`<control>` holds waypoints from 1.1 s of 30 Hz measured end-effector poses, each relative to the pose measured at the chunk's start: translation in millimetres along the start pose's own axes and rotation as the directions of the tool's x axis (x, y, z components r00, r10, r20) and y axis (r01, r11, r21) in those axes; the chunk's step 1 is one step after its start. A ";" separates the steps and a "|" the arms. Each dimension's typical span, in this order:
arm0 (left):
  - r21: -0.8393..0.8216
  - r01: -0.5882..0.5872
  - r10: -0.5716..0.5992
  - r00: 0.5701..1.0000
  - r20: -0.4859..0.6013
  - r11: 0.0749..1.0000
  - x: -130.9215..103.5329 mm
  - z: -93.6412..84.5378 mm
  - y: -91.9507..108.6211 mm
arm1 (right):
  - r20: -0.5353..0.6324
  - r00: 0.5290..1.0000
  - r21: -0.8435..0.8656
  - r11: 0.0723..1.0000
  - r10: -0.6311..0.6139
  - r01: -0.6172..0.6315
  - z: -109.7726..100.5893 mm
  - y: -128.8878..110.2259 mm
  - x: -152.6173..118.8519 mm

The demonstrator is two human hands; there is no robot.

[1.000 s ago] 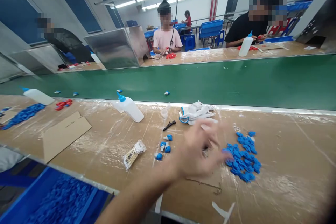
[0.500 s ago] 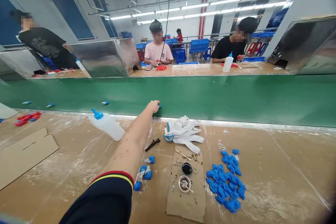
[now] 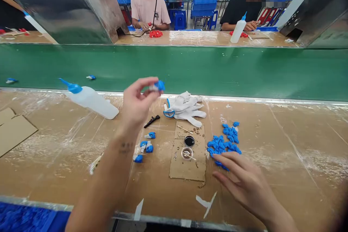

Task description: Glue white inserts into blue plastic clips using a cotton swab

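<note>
My left hand (image 3: 138, 103) is raised over the table's far edge, pinching a small blue and white part (image 3: 158, 86) between thumb and fingers. My right hand (image 3: 240, 181) hovers palm down, fingers apart and holding nothing, at the near side of a pile of blue pieces (image 3: 217, 144) that it partly hides. Between the hands lies a cardboard piece (image 3: 187, 172) bearing a cup of dark liquid (image 3: 189, 141), a second small cup (image 3: 187, 153) and swabs. Several blue and white parts (image 3: 149, 147) lie left of the cardboard.
White gloves (image 3: 187, 107) and a black tool (image 3: 152, 121) lie beyond the cardboard. A white bottle (image 3: 92, 102) lies at the left. Behind runs a green belt (image 3: 195, 70) with small parts on it. A blue bin (image 3: 32, 217) is at the lower left. People sit across the belt.
My left hand has come back from the green belt with the blue and white part. My right hand has come into view by the blue pile. The view has tilted down.
</note>
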State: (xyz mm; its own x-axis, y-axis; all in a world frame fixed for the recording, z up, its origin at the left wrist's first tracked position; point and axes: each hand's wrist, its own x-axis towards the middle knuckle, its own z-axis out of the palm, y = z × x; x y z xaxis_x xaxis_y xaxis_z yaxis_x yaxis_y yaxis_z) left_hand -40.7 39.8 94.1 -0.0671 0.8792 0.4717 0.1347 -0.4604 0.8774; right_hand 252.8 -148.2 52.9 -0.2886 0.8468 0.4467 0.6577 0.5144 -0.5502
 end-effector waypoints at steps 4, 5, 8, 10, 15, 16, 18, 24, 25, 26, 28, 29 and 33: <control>-0.207 0.226 -0.203 0.971 0.123 0.952 -96.8 -9.8 12.5 | 0.174 0.981 -0.011 0.996 -0.084 0.088 41.3 11.7 21.6; -0.209 0.261 -0.234 0.961 0.148 0.942 -110.9 -10.0 10.1 | 0.187 0.978 -0.010 0.995 -0.094 0.097 47.0 12.4 24.8; -0.192 0.269 -0.235 0.955 0.180 0.944 -131.5 -6.6 -3.2 | 0.213 0.970 -0.025 0.992 -0.119 0.127 53.9 9.9 31.1; -0.165 0.223 -0.193 0.965 0.178 0.961 -135.9 -3.7 -11.9 | 0.235 0.965 -0.057 0.989 -0.121 0.138 52.6 5.9 34.5; -0.117 0.216 -0.199 0.970 0.139 0.969 -145.2 -3.0 -19.6 | 0.366 0.929 -0.089 0.991 -0.058 0.097 43.5 -0.9 38.1; -0.109 0.231 -0.216 0.967 0.133 0.967 -146.8 -3.7 -19.2 | 0.380 0.924 -0.076 0.993 -0.052 0.087 42.2 -0.6 37.5; -0.087 0.247 -0.235 0.964 0.124 0.965 -148.8 -5.1 -17.9 | 0.365 0.929 -0.054 0.995 -0.063 0.089 41.2 0.9 35.5; -0.042 0.246 -0.238 0.961 0.137 0.968 -150.2 -4.9 -17.6 | 0.265 0.954 -0.080 0.982 -0.143 0.169 49.8 -0.7 37.4; -0.033 0.244 -0.236 0.960 0.149 0.969 -150.7 -4.3 -17.8 | 0.252 0.957 -0.100 0.980 -0.143 0.172 53.0 -2.6 39.2; -0.022 0.236 -0.230 0.960 0.158 0.972 -151.2 -3.8 -17.8 | 0.241 0.960 -0.120 0.977 -0.142 0.174 56.7 -4.6 41.2; 0.004 0.218 -0.215 0.961 0.172 0.976 -152.4 -2.9 -17.4 | 0.223 0.964 -0.143 0.973 -0.144 0.178 64.2 -7.7 44.7; 0.017 0.210 -0.210 0.962 0.175 0.978 -153.0 -2.7 -17.0 | 0.213 0.966 -0.139 0.974 -0.148 0.180 67.2 -8.4 45.8; 0.042 0.232 -0.236 0.957 0.170 0.972 -155.0 -2.5 -15.8 | 0.081 0.992 -0.030 0.995 -0.095 0.098 65.1 -6.4 44.1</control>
State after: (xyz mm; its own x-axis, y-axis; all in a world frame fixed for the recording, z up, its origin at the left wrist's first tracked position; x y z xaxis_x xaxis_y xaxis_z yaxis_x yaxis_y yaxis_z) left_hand -35.0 -89.5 7.3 0.0726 0.9706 0.2296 0.1569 -0.2384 0.9584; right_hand 190.6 -105.4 30.2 -0.4050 0.8023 0.4385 0.6470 0.5903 -0.4826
